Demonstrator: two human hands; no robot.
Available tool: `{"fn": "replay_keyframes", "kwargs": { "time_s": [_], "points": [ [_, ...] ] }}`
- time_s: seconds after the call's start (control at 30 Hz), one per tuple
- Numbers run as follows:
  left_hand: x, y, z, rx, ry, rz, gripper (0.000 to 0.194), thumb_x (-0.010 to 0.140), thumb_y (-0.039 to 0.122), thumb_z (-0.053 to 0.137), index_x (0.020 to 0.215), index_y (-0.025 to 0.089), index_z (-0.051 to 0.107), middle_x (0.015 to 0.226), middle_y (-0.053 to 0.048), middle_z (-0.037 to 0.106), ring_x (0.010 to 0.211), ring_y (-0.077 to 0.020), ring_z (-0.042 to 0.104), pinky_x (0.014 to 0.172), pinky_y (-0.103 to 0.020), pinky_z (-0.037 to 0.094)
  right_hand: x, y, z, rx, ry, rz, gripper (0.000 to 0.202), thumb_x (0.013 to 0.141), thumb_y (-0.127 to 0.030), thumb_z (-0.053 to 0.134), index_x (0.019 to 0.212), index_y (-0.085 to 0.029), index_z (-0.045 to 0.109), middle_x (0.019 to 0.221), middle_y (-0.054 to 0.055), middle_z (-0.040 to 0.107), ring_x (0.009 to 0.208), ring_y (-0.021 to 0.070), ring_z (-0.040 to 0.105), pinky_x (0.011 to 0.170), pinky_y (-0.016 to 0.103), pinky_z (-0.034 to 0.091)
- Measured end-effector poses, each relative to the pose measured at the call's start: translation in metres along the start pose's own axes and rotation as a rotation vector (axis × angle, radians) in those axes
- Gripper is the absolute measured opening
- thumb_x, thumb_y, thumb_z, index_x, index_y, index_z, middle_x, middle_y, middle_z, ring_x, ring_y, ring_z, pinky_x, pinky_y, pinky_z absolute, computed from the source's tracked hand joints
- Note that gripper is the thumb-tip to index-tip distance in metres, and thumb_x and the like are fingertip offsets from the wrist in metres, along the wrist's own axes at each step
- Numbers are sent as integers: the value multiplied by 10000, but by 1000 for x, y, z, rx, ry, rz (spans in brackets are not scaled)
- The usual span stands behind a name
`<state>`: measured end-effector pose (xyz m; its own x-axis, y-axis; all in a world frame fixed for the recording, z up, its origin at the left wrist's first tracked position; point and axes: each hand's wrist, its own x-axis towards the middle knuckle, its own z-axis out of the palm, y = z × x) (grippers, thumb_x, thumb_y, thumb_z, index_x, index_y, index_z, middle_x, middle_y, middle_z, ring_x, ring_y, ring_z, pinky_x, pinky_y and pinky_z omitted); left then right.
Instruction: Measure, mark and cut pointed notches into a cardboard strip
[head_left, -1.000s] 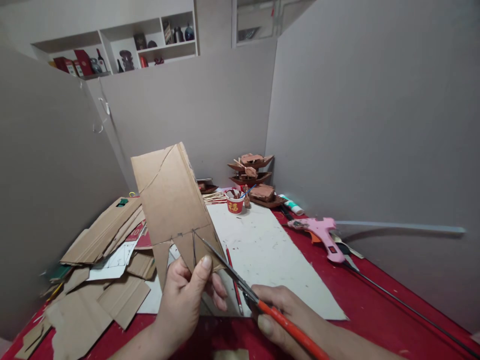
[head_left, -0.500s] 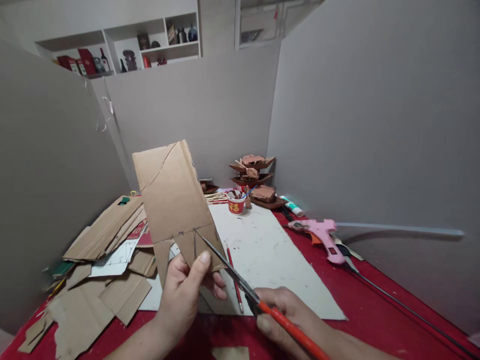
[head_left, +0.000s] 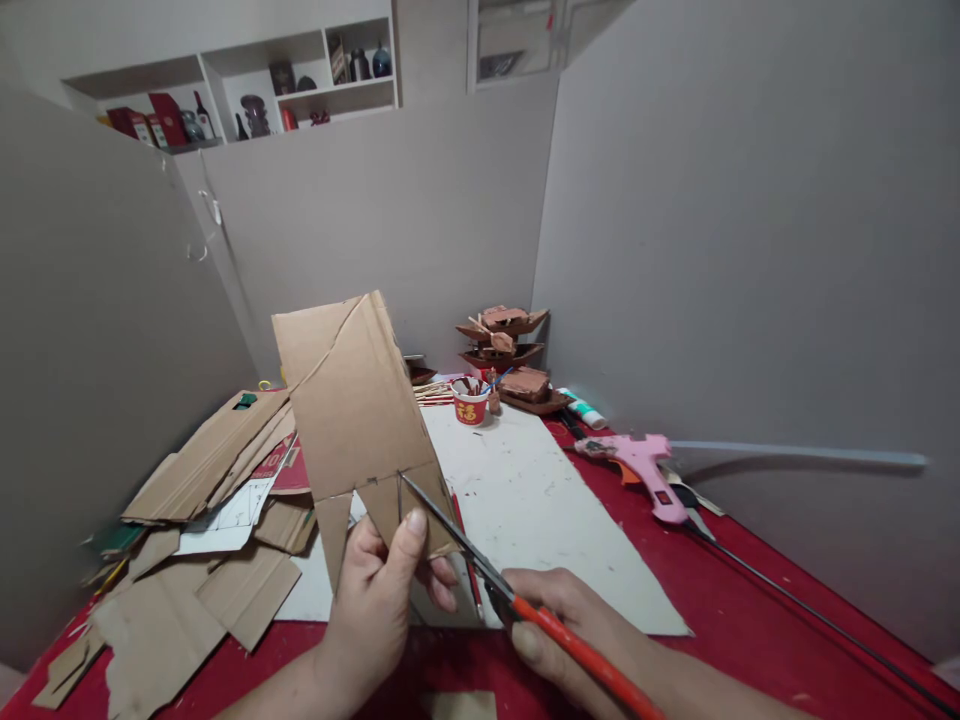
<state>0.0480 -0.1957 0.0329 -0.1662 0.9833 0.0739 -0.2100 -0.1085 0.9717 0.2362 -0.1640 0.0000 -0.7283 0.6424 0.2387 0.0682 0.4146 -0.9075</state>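
My left hand (head_left: 382, 590) grips a tall piece of cardboard (head_left: 352, 400) near its lower end, thumb in front and fingers behind. Dark pen lines mark the lower part, and a narrow wedge-shaped gap shows at the left of my thumb. In my right hand (head_left: 562, 630) is a pair of scissors (head_left: 551, 625) with red handles. Their blades point up and left, and the tip reaches the drawn lines just above my left thumb. Part of the blades passes across the cardboard's right edge.
Cardboard scraps (head_left: 157, 620) lie heaped at the left. A white board (head_left: 525, 500) covers the red table (head_left: 750, 600), with a pencil (head_left: 478, 590) on it. Behind stand a red paper cup (head_left: 469, 405) and model boats (head_left: 525, 385). A pink glue gun (head_left: 652, 465) rests at the right.
The cardboard, my left hand and the scissors' tip sit slightly lower and farther right in view. My grip on both things stays the same.
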Motion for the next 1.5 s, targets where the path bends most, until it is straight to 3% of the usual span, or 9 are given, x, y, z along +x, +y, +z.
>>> {"fn": "replay_keyframes", "kwargs": {
  "time_s": [0.17,0.27,0.47,0.7,1.1,1.23,1.3,1.43,1.5],
  "points": [
    [-2,2,0,-13,-1,-23,520,707,658,748,757,163,600,517,-2,651,384,-110,574,408,-196,471,3,-10,1,103,-51,-63,554,947,-640,436,1011,-148,685,891,76,612,867,237,567,913,331,459],
    [-4,4,1,-35,-8,-32,527,686,658,763,748,161,599,506,-4,646,380,-111,568,409,-200,471,3,-11,2,117,-45,-58,574,934,-663,443,984,-147,689,920,87,624,873,240,570,877,322,477],
    [-4,6,2,-50,-16,-23,499,713,637,754,754,165,597,508,1,645,381,-111,566,415,-204,471,1,2,6,90,-13,-4,604,900,-708,450,878,-153,687,721,52,573,718,213,550,750,304,508],
    [-8,1,6,-70,-62,-26,505,721,637,752,689,155,604,493,-10,643,372,-108,562,405,-204,479,5,-5,4,197,-64,-81,564,934,-659,452,1001,-143,671,954,93,612,909,245,557,878,337,482],
    [-8,0,3,4,-97,-3,491,806,640,659,726,160,592,515,-4,620,384,-113,557,422,-219,468,4,-8,8,259,-51,-67,512,927,-634,501,882,-151,667,905,84,606,900,235,571,915,353,475],
    [-4,3,1,232,-269,-8,474,857,624,568,715,172,585,608,-28,630,489,-137,590,504,-253,490,3,-8,2,250,58,17,545,894,-703,492,765,-180,580,658,7,524,638,161,528,713,295,517],
    [1,7,-1,293,-339,-37,389,785,553,692,767,170,627,657,-22,641,574,-148,598,586,-263,500,1,-7,-5,225,187,203,571,854,-759,494,695,-211,484,490,-67,400,409,98,365,408,217,367],
    [10,16,-8,479,-466,-76,194,793,351,725,724,180,664,669,1,626,627,-140,545,612,-234,417,0,-5,-18,212,360,205,600,825,-789,501,673,-209,486,453,-74,407,353,81,340,348,203,261],
    [9,20,-10,727,-576,-50,124,803,308,717,773,193,681,714,-1,650,667,-160,557,624,-246,398,1,-7,-21,221,360,199,603,817,-800,500,672,-215,476,452,-81,389,353,82,337,346,207,259]
  ]
}}
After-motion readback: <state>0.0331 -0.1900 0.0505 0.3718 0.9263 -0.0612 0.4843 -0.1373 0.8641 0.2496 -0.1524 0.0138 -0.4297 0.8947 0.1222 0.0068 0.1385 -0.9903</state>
